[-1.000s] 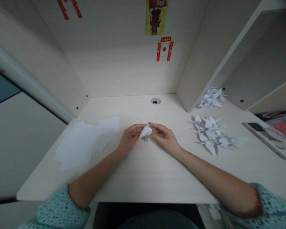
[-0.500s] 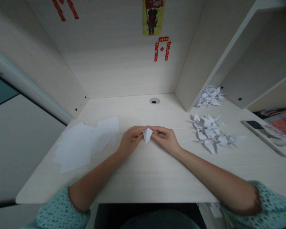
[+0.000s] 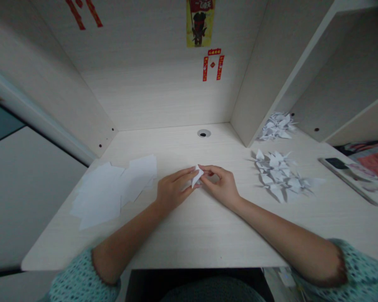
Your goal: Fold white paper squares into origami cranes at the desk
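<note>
A small folded piece of white paper (image 3: 197,176) is held between my two hands just above the middle of the desk. My left hand (image 3: 175,187) is closed on its left side, with the fingers laid across part of it. On the other side my right hand (image 3: 219,183) pinches the paper's edge between thumb and fingertips. Part of the fold is hidden behind the fingers. To the right lies a pile of folded paper cranes (image 3: 277,174). Loose white paper sheets (image 3: 101,193) lie spread on the left.
A second heap of folded paper (image 3: 277,126) sits behind the upright divider (image 3: 255,88). A phone (image 3: 355,180) lies at the far right, near a red and dark cloth (image 3: 376,161). A round cable hole (image 3: 204,133) is set in the desk's back.
My left fingers have stretched further over the folded paper, covering more of it. The paper has turned and tilted slightly. My right hand keeps its pinch nearly in place.
</note>
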`<state>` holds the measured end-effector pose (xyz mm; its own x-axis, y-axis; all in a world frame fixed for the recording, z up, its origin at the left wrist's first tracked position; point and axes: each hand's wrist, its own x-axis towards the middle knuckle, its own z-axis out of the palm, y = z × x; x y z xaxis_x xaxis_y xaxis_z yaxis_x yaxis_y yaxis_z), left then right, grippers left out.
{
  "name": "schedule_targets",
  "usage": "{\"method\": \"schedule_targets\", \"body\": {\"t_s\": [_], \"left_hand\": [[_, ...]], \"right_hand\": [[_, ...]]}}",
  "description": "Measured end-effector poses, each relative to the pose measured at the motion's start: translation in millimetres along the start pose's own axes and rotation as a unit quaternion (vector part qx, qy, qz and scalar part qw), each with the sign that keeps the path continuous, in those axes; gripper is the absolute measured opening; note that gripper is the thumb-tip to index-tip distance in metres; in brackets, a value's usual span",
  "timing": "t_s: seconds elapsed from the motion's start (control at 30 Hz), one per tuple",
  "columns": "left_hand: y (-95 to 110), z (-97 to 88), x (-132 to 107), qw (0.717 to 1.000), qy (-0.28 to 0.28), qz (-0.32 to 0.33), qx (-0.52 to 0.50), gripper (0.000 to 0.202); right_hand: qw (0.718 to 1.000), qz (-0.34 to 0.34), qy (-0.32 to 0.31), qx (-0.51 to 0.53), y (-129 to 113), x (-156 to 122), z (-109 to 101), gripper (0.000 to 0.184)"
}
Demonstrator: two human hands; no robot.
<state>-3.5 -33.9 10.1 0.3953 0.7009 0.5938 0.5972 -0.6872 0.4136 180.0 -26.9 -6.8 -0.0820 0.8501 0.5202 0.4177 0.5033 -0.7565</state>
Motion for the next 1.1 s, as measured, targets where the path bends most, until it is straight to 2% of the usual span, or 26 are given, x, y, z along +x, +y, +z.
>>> {"method": "schedule_targets", "body": {"t_s": [0.1,0.17,0.3,0.47,0.67,0.93,1.1], "left_hand": [[-0.6,-1.0,-0.4,1.0,0.004,0.004,-0.021,0.036],[-0.3,-1.8,0.1,0.999,0.003,-0.005,-0.038,0.035],[1.0,-3.3,2.1,0.997,0.024,-0.04,-0.066,0.028],[1.2,-4.6,4.6,0.99,0.069,-0.079,-0.099,0.013],[-2.0,-3.7,5.1,0.982,0.064,-0.14,-0.109,0.011],[-5.4,-0.1,4.2,0.989,0.074,-0.107,-0.074,0.013],[-5.5,-0.8,4.1,0.995,0.088,-0.04,-0.038,0.017]], "right_hand": [[1.0,-0.015,-0.012,0.017,-4.9,0.8,-2.2,0.044],[0.998,-0.034,-0.037,0.034,-6.8,1.5,-2.8,0.048],[0.994,-0.037,-0.074,0.07,-5.7,2.5,-1.4,0.039],[0.994,0.012,-0.04,0.105,1.6,3.5,3.2,0.032],[0.996,0.015,-0.018,0.09,3.8,4.1,3.7,0.03],[0.997,0.01,-0.005,0.078,0.6,4.7,1.7,0.033],[0.995,0.028,0.0,0.094,3.1,3.5,4.0,0.032]]}}
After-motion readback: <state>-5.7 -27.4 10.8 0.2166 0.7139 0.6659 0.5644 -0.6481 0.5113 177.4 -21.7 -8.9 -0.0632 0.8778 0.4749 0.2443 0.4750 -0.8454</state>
